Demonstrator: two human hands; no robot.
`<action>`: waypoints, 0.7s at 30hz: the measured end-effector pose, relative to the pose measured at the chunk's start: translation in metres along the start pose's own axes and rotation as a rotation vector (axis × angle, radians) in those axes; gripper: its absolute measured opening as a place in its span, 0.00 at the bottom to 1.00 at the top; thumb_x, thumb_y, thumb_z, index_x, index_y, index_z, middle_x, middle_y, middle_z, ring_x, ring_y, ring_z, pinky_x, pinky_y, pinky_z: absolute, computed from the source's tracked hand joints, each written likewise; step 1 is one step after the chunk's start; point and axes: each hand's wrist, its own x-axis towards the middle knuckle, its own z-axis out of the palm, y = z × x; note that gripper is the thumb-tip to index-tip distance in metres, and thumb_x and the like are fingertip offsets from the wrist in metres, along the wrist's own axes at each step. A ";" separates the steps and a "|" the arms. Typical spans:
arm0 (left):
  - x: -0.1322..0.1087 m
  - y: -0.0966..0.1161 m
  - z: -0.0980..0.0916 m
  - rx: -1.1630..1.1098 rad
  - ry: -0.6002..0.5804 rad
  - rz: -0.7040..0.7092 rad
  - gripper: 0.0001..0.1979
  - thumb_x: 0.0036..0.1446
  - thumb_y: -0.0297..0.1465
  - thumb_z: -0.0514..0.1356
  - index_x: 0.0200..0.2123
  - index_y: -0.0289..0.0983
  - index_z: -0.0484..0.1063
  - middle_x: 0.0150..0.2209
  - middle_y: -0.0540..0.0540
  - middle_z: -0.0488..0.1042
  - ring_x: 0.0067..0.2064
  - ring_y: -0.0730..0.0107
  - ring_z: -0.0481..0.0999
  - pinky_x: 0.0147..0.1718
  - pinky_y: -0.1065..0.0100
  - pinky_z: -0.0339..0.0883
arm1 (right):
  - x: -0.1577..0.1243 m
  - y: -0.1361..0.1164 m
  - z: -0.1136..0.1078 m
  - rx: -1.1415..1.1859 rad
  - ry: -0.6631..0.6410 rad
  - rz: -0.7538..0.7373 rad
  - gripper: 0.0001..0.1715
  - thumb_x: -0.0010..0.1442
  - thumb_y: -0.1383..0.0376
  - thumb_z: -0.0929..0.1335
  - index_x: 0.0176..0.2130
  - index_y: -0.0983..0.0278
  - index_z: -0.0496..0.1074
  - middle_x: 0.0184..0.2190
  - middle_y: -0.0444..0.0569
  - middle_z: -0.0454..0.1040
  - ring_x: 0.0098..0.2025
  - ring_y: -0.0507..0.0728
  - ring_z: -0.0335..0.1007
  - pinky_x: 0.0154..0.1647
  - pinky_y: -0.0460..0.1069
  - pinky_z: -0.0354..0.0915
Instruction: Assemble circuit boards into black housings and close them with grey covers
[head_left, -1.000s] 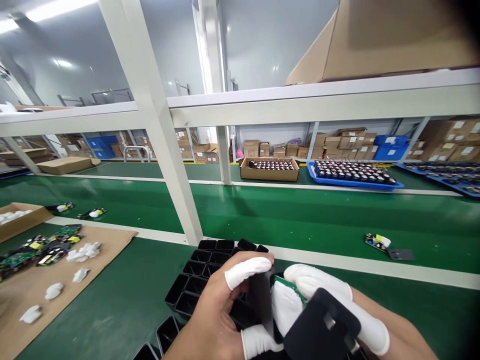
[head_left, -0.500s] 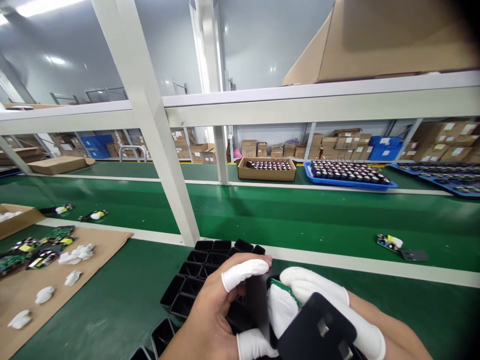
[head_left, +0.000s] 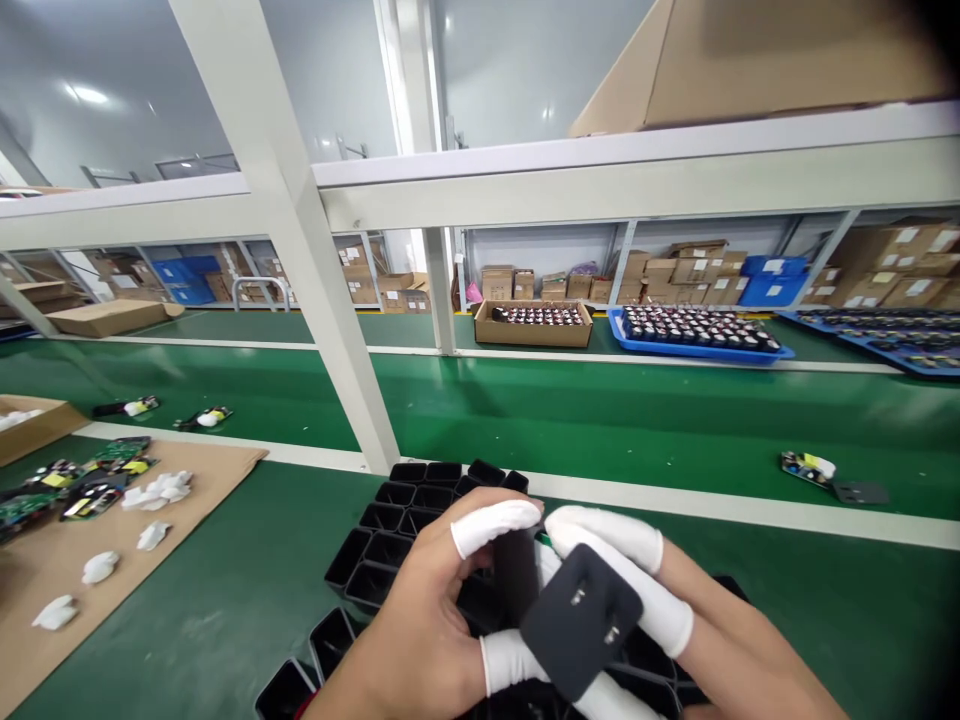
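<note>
My left hand (head_left: 427, 620), with white finger cots on thumb and forefinger, is closed around a black plastic charger shell (head_left: 516, 580). My right hand (head_left: 660, 610), also in white cots, presses a black plug cover with two metal prongs (head_left: 581, 618) against that shell. A sliver of green circuit board shows between the fingers. Both hands hover over a cluster of empty black shells (head_left: 409, 530) standing open-side up on the green bench.
A brown cardboard sheet (head_left: 195, 490) at left carries green circuit boards (head_left: 82, 490) and white pads (head_left: 157, 490). On the green conveyor lies a loose board with a black cover (head_left: 825, 475). A white frame post (head_left: 300, 260) rises ahead. A blue tray (head_left: 697, 335) and cardboard box (head_left: 534, 325) sit beyond.
My right hand has brought the plug cover up and left, tighter against the shell. The white pad and green board are now mostly hidden. The view has tilted slightly.
</note>
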 end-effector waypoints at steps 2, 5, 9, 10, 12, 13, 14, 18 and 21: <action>0.002 -0.002 0.001 -0.138 0.036 -0.037 0.35 0.42 0.22 0.77 0.53 0.47 0.74 0.52 0.44 0.73 0.47 0.59 0.79 0.46 0.67 0.77 | 0.010 0.004 0.001 0.145 -0.034 0.125 0.24 0.66 0.60 0.70 0.60 0.49 0.71 0.54 0.46 0.76 0.54 0.62 0.76 0.56 0.51 0.73; 0.003 -0.007 0.001 -0.184 0.089 -0.047 0.34 0.42 0.24 0.77 0.53 0.47 0.74 0.55 0.44 0.72 0.54 0.55 0.77 0.51 0.67 0.75 | 0.014 0.010 0.007 0.211 -0.042 0.180 0.30 0.66 0.56 0.70 0.65 0.50 0.64 0.60 0.49 0.71 0.59 0.63 0.71 0.59 0.56 0.68; 0.003 -0.008 0.003 -0.171 0.107 -0.034 0.33 0.43 0.23 0.77 0.53 0.44 0.74 0.54 0.44 0.73 0.54 0.57 0.77 0.53 0.70 0.73 | 0.005 0.015 0.020 0.238 -0.056 0.188 0.32 0.65 0.53 0.71 0.65 0.49 0.64 0.70 0.47 0.56 0.68 0.64 0.56 0.66 0.58 0.55; 0.003 -0.007 0.003 -0.170 0.109 -0.024 0.33 0.43 0.23 0.77 0.53 0.45 0.74 0.54 0.44 0.73 0.54 0.58 0.77 0.52 0.71 0.73 | 0.003 0.016 0.023 0.258 -0.058 0.196 0.31 0.66 0.52 0.70 0.65 0.48 0.64 0.71 0.46 0.53 0.70 0.63 0.52 0.68 0.58 0.51; 0.003 -0.004 0.006 -0.163 0.108 0.003 0.35 0.42 0.21 0.76 0.54 0.46 0.74 0.53 0.46 0.73 0.53 0.60 0.77 0.51 0.72 0.74 | 0.002 0.021 0.029 0.302 -0.059 0.218 0.31 0.67 0.51 0.69 0.65 0.47 0.63 0.72 0.45 0.50 0.71 0.62 0.49 0.69 0.58 0.48; 0.004 -0.002 0.007 -0.152 0.115 0.013 0.35 0.42 0.20 0.76 0.54 0.46 0.74 0.53 0.47 0.73 0.53 0.61 0.76 0.51 0.71 0.74 | 0.003 0.024 0.032 0.325 -0.067 0.219 0.30 0.67 0.51 0.69 0.65 0.47 0.63 0.72 0.45 0.49 0.71 0.61 0.48 0.69 0.57 0.49; 0.004 -0.001 0.008 -0.140 0.127 0.018 0.36 0.42 0.20 0.76 0.54 0.47 0.74 0.53 0.47 0.73 0.53 0.61 0.76 0.52 0.71 0.73 | 0.004 0.028 0.034 0.345 -0.074 0.212 0.30 0.67 0.51 0.69 0.65 0.47 0.63 0.73 0.45 0.47 0.72 0.61 0.48 0.69 0.56 0.50; 0.004 -0.001 0.011 -0.172 0.159 -0.009 0.34 0.42 0.20 0.76 0.53 0.47 0.75 0.53 0.47 0.75 0.51 0.61 0.78 0.50 0.71 0.75 | 0.010 0.034 0.036 0.509 -0.067 0.228 0.29 0.66 0.52 0.70 0.64 0.46 0.64 0.72 0.44 0.50 0.70 0.60 0.52 0.66 0.54 0.58; 0.003 -0.006 0.013 -0.159 0.191 -0.018 0.34 0.43 0.23 0.77 0.53 0.49 0.74 0.54 0.46 0.75 0.54 0.59 0.77 0.52 0.71 0.74 | 0.012 0.030 0.034 0.724 -0.092 0.349 0.34 0.63 0.47 0.71 0.65 0.47 0.63 0.66 0.46 0.63 0.67 0.62 0.58 0.66 0.58 0.57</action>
